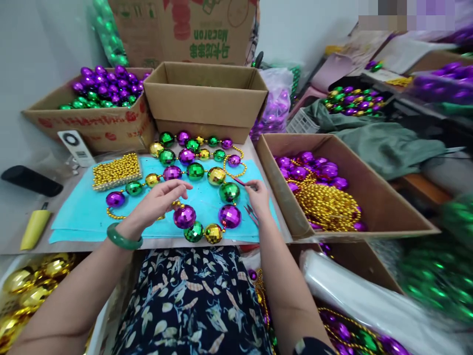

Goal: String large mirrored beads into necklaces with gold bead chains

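Observation:
My left hand (162, 197), with a green bangle at the wrist, hovers over the left part of a large bead necklace (195, 171). Its fingers are loosely stretched and apart, close to small gold beads and a purple faceted bead (184, 216). My right hand (257, 197) is closed on a thin dark pinkish stick-like tool (240, 182), whose exact kind I cannot make out. The tool points left, above a green bead (229, 192). The necklace of purple, green and gold beads lies looped on blue sheets (84, 212). A slim pointed tool (252, 215) lies beside my right wrist.
A block of small gold beads (117, 170) sits on the blue sheets. Cardboard boxes (203, 106) stand behind; another box (384, 197) at right holds purple beads and gold strands (325, 199). A yellow-handled tool (35, 229) and a black object (31, 181) lie at left.

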Available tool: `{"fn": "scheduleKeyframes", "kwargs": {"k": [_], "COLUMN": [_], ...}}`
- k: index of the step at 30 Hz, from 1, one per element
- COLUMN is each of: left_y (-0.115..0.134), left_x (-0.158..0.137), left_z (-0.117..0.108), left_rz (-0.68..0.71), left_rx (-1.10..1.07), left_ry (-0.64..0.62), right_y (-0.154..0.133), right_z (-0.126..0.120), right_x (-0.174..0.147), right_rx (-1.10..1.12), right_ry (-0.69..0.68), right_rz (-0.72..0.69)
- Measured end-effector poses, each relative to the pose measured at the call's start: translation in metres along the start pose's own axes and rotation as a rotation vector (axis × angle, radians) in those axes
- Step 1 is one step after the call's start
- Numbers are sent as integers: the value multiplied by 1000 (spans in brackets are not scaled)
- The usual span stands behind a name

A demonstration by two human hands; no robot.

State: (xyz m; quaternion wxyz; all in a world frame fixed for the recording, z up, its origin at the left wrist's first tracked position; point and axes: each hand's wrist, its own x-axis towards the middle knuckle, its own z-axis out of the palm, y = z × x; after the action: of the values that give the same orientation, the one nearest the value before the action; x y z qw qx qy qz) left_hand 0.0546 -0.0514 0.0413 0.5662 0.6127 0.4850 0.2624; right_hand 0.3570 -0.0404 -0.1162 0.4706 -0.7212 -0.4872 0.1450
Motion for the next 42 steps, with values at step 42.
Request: {"fn": "scheduleKeyframes", "kwargs": {"k": [42], "left_y": [-47], "left_x": [7], "left_z": [1], "left_rz": [276], "left_rx": [-322], "left_ry": [66], "right_y": [-138], "right_z": [29], "right_x": [-52], "right_rx": [742], "right_ry": [-748], "right_rz": [46]}}
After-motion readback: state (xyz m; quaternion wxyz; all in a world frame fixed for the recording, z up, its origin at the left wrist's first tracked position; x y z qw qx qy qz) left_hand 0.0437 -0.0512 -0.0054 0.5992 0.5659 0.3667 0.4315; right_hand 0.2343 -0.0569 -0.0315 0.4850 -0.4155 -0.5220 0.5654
